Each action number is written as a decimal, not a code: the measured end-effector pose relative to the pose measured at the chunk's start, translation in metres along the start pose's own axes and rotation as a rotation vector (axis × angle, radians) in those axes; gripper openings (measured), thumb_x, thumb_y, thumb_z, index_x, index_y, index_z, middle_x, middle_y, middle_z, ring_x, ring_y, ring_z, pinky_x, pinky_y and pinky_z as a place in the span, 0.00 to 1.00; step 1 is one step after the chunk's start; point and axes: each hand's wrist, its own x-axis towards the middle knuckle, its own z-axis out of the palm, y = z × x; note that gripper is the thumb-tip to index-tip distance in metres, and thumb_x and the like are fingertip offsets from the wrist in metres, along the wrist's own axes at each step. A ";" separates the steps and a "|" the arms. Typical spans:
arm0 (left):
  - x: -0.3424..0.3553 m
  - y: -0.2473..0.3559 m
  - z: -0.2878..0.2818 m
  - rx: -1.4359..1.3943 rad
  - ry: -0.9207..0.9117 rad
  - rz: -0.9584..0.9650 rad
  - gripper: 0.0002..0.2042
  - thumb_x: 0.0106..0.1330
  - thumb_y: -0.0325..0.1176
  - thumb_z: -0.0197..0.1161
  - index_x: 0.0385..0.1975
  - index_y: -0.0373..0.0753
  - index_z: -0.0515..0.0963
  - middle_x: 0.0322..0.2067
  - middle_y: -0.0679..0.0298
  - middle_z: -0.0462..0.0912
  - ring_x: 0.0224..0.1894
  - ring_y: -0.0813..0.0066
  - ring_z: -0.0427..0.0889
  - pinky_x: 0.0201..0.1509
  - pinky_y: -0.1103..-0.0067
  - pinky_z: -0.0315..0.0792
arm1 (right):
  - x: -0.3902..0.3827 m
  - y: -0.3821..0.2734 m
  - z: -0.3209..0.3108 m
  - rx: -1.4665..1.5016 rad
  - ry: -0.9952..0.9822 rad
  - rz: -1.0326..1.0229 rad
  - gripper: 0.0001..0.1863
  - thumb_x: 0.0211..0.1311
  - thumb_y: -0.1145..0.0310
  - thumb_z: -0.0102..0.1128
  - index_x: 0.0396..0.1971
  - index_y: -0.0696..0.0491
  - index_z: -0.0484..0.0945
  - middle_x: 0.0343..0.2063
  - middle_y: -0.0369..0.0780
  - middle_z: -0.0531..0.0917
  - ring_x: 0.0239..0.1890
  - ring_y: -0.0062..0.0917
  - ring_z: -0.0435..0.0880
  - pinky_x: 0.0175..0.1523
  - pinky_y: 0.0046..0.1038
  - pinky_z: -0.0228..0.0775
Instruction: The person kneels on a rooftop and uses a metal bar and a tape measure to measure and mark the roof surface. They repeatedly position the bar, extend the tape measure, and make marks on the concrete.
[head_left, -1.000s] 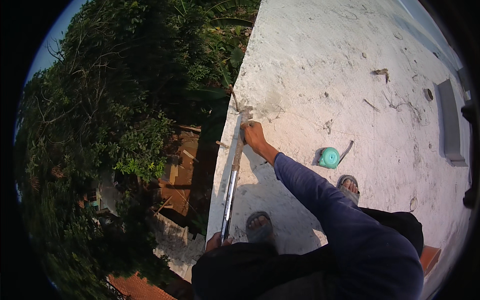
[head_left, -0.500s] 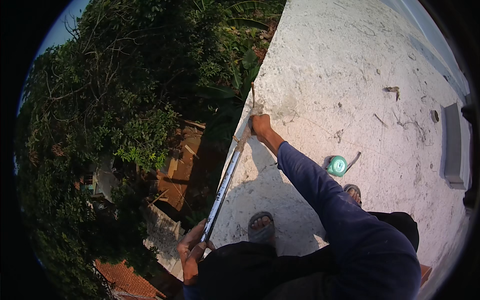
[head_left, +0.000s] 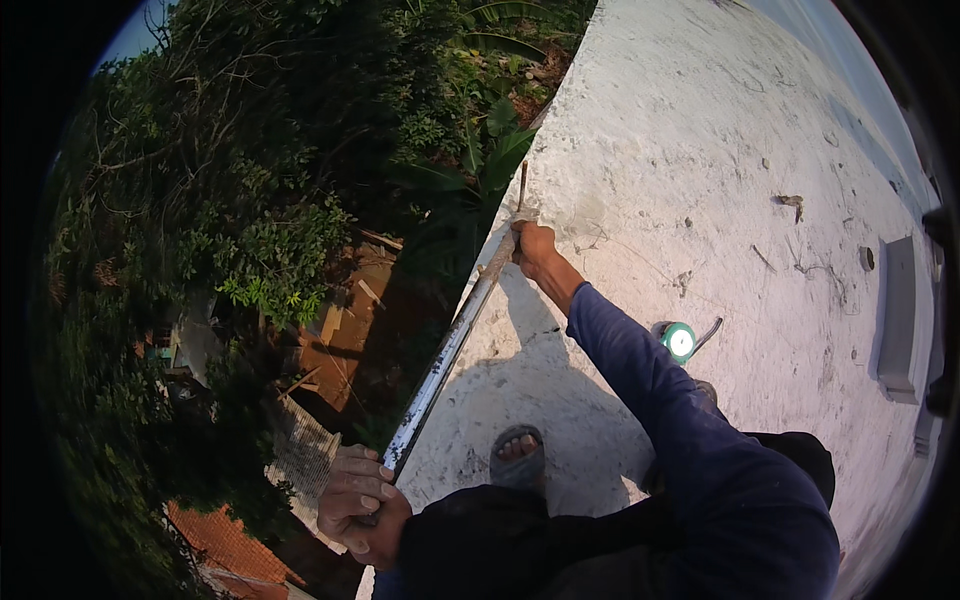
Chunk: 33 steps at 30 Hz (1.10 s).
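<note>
A long shiny metal pipe (head_left: pixel 425 385) with a dull, rough upper section lies diagonally along the edge of a white concrete slab (head_left: pixel 700 100). My left hand (head_left: pixel 365 500) has its fingers wrapped round the lower end. Farther up, my right hand (head_left: pixel 535 240) is closed round the rough section. Just past that hand a thin upright rusty rod (head_left: pixel 523 185) stands at the edge. To the right of my right forearm lies a teal tape measure (head_left: pixel 678 340) with a dark strap beside it.
Beyond the slab's edge is a drop to trees (head_left: pixel 270 260), a corrugated roof (head_left: pixel 295 450) and a tiled roof (head_left: pixel 225 545). My sandalled foot (head_left: pixel 515 460) is near that edge. A grey raised block (head_left: pixel 895 320) and small debris (head_left: pixel 790 205) lie to the right.
The pipe's lower end has swung leftward, with my left hand coming further into view round it. My right hand has shifted up and rightward in the picture as the view moved slightly.
</note>
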 end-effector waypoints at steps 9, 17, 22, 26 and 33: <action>0.073 0.024 0.050 -0.382 0.038 -0.061 0.15 0.76 0.43 0.55 0.26 0.46 0.65 0.12 0.69 0.70 0.13 0.79 0.72 0.30 0.75 0.69 | 0.009 -0.022 -0.003 -0.024 -0.086 0.085 0.08 0.66 0.69 0.58 0.32 0.59 0.78 0.25 0.43 0.80 0.21 0.33 0.81 0.23 0.37 0.78; 0.118 0.017 0.049 -0.444 0.061 -0.066 0.15 0.75 0.44 0.56 0.27 0.43 0.67 0.12 0.68 0.70 0.14 0.79 0.72 0.29 0.75 0.69 | -0.034 -0.093 -0.001 -0.874 0.308 -0.572 0.27 0.66 0.45 0.58 0.38 0.59 0.83 0.32 0.50 0.86 0.37 0.40 0.87 0.45 0.37 0.77; 0.145 0.018 0.063 -0.451 0.006 -0.056 0.13 0.75 0.39 0.52 0.26 0.43 0.66 0.11 0.69 0.65 0.12 0.81 0.66 0.30 0.76 0.69 | 0.011 -0.178 0.055 -0.972 -0.198 -0.940 0.25 0.65 0.48 0.63 0.42 0.60 0.81 0.30 0.50 0.85 0.35 0.43 0.85 0.43 0.39 0.76; 0.163 0.025 0.077 -0.385 0.000 -0.086 0.14 0.75 0.40 0.52 0.26 0.42 0.67 0.11 0.70 0.64 0.12 0.81 0.67 0.30 0.78 0.71 | 0.039 -0.185 0.064 -1.545 -0.435 -1.003 0.21 0.66 0.51 0.62 0.30 0.58 0.82 0.26 0.53 0.84 0.34 0.53 0.84 0.39 0.49 0.75; 0.185 0.028 0.113 -0.272 0.085 -0.031 0.15 0.77 0.41 0.50 0.26 0.42 0.67 0.10 0.71 0.63 0.10 0.84 0.65 0.25 0.83 0.69 | 0.063 -0.164 0.056 -1.616 -0.277 -1.140 0.14 0.66 0.60 0.57 0.38 0.56 0.81 0.25 0.53 0.85 0.30 0.51 0.86 0.36 0.50 0.78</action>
